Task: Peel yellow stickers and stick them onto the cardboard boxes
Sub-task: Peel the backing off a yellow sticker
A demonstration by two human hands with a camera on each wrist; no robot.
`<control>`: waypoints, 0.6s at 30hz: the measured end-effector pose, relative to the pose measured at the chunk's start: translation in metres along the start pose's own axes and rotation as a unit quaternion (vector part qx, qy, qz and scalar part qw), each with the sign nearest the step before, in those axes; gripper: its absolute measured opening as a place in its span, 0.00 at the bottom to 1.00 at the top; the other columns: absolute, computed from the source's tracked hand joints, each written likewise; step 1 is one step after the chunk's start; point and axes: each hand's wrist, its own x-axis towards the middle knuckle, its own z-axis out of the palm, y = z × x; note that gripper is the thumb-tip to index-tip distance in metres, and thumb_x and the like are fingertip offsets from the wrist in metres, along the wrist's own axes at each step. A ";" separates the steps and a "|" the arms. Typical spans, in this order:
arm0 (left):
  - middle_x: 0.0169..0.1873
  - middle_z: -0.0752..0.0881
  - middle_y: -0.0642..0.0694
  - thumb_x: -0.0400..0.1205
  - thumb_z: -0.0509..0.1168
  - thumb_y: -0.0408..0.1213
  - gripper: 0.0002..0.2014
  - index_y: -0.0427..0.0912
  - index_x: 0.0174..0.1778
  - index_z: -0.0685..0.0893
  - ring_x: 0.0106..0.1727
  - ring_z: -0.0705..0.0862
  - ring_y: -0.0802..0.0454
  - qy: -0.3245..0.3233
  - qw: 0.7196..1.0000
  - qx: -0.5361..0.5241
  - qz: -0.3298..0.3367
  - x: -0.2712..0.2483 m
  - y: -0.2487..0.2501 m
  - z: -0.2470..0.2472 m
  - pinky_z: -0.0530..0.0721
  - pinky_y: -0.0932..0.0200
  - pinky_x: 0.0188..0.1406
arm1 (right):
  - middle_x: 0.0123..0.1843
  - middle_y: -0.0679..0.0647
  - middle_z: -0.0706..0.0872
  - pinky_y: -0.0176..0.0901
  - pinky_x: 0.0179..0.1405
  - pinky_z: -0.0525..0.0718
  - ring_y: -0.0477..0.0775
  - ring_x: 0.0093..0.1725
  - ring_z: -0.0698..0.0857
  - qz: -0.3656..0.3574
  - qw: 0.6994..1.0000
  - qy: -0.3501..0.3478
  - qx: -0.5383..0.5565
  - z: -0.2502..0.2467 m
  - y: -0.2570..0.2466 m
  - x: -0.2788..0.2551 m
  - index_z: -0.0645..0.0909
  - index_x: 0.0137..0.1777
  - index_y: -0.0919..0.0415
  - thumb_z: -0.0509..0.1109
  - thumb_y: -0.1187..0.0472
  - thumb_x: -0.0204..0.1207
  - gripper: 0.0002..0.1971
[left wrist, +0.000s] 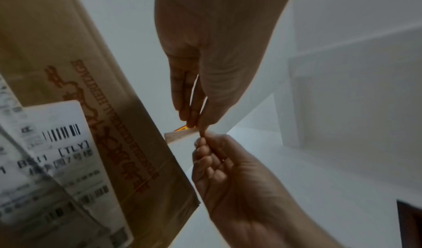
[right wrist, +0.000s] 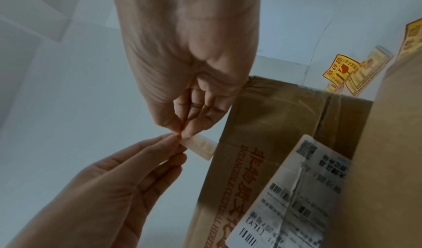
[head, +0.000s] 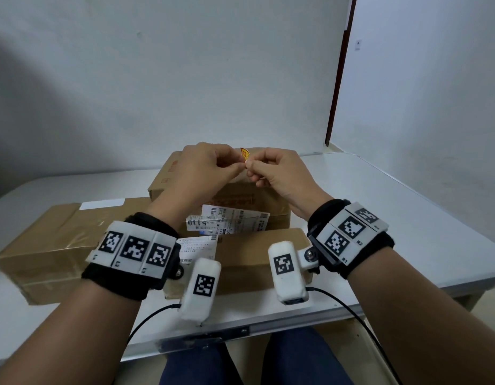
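Grip: both hands meet fingertip to fingertip above the boxes, pinching one small yellow sticker (head: pixel 244 154) between them.
Left hand (head: pixel 201 169): thumb and forefinger closed on the sticker's edge; other fingers loosely curled.
Right hand (head: pixel 279 173): thumb and forefinger closed on the same piece from the other side; remaining fingers folded under.
Sticker: held in the air, well above the table, over the rear box; yellow with red print, sticking up between the fingertips. Right wrist view shows a pale strip (right wrist: pixel 202 148) poking out of the pinch; cannot tell whether that is backing paper or the sticker's underside.
Rear box (head: pixel 240 201): cardboard, red print on its side, white shipping label (head: pixel 232 219) on the near face.
Left box (head: pixel 46 245): long, flat, taped cardboard, with a white patch near its far edge.
Front box (head: pixel 251 262): low cardboard, just in front of the rear box, partly hidden by the wrist cameras; label at its left end.
Spare stickers (right wrist: pixel 340 70): a few more yellow ones lie on the table beyond the rear box, seen from the right wrist only.
Table (head: pixel 393 218): white, all three boxes resting on it.
Wrists: black bands with white marker tags, a white camera pod with a cable under each.
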 end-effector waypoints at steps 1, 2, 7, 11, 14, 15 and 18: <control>0.43 0.92 0.51 0.78 0.71 0.44 0.09 0.47 0.51 0.91 0.46 0.87 0.59 0.005 1.000 0.022 0.021 0.000 0.001 0.000 0.85 0.63 0.51 | 0.33 0.54 0.86 0.30 0.33 0.82 0.45 0.31 0.82 -0.002 1.000 0.004 -0.006 0.000 0.000 0.000 0.86 0.49 0.69 0.70 0.68 0.77 0.05; 0.44 0.92 0.50 0.79 0.70 0.43 0.09 0.47 0.52 0.91 0.46 0.87 0.57 0.008 0.999 0.032 0.032 0.000 0.003 0.000 0.85 0.58 0.53 | 0.32 0.54 0.86 0.31 0.34 0.82 0.44 0.31 0.82 -0.005 1.000 0.009 -0.012 0.000 0.001 0.000 0.86 0.48 0.69 0.70 0.68 0.77 0.05; 0.44 0.91 0.47 0.79 0.68 0.39 0.09 0.44 0.52 0.90 0.46 0.87 0.54 0.012 0.996 0.072 0.051 0.002 0.010 0.002 0.86 0.55 0.52 | 0.32 0.52 0.86 0.33 0.37 0.83 0.44 0.31 0.83 -0.027 0.998 0.024 -0.050 0.000 0.001 0.000 0.87 0.45 0.64 0.71 0.66 0.77 0.04; 0.42 0.90 0.47 0.79 0.67 0.42 0.10 0.44 0.51 0.89 0.45 0.86 0.51 0.017 0.994 0.105 0.039 0.003 0.015 0.005 0.85 0.50 0.50 | 0.29 0.49 0.85 0.29 0.34 0.82 0.41 0.28 0.82 -0.048 0.995 0.044 -0.077 0.001 0.000 0.000 0.88 0.45 0.65 0.72 0.67 0.75 0.04; 0.41 0.90 0.48 0.79 0.67 0.43 0.10 0.44 0.49 0.90 0.44 0.85 0.51 0.031 0.993 0.106 0.035 0.002 0.017 0.007 0.85 0.51 0.48 | 0.29 0.49 0.85 0.31 0.34 0.82 0.40 0.27 0.82 -0.058 0.994 0.052 -0.082 0.003 0.002 0.001 0.88 0.44 0.65 0.72 0.67 0.74 0.04; 0.40 0.90 0.48 0.79 0.67 0.42 0.10 0.44 0.49 0.90 0.43 0.86 0.52 0.034 0.994 0.101 0.032 0.001 0.018 0.007 0.85 0.52 0.47 | 0.29 0.48 0.85 0.32 0.35 0.83 0.40 0.28 0.82 -0.059 0.993 0.053 -0.083 0.003 0.002 0.001 0.88 0.44 0.65 0.72 0.66 0.74 0.03; 0.39 0.89 0.50 0.78 0.67 0.41 0.08 0.45 0.47 0.90 0.43 0.86 0.55 0.033 0.998 0.057 0.000 0.000 0.017 0.006 0.85 0.61 0.41 | 0.29 0.47 0.84 0.32 0.36 0.83 0.40 0.29 0.83 -0.058 0.994 0.048 -0.077 0.003 0.002 0.000 0.87 0.41 0.61 0.72 0.66 0.74 0.03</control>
